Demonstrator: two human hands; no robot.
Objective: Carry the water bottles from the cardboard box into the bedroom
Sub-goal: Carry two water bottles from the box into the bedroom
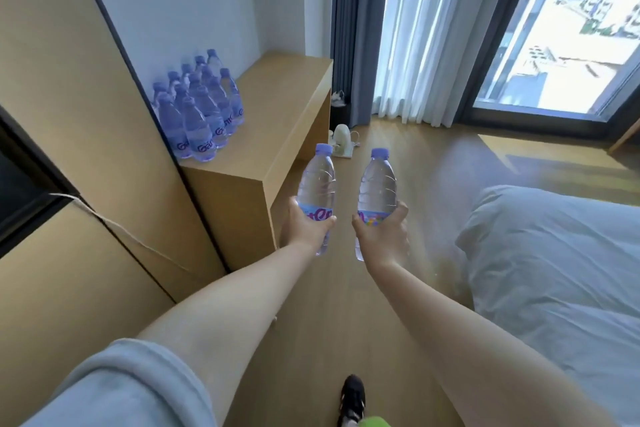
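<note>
Water bottles (317,191) in both hands (304,227).

Views: one. Head camera, worn by the person, wide-angle, edges bowed. Position: standing height in the aisle between a wooden surface (277,87) on the left and a bed (554,270) on the right. Facing: forward and down along the floor (415,156) toward the window (561,42). Nearness: both forearms fill the lower picture; each hand sits at arm's length, mid-picture. Shared ground: none, single view.
</note>
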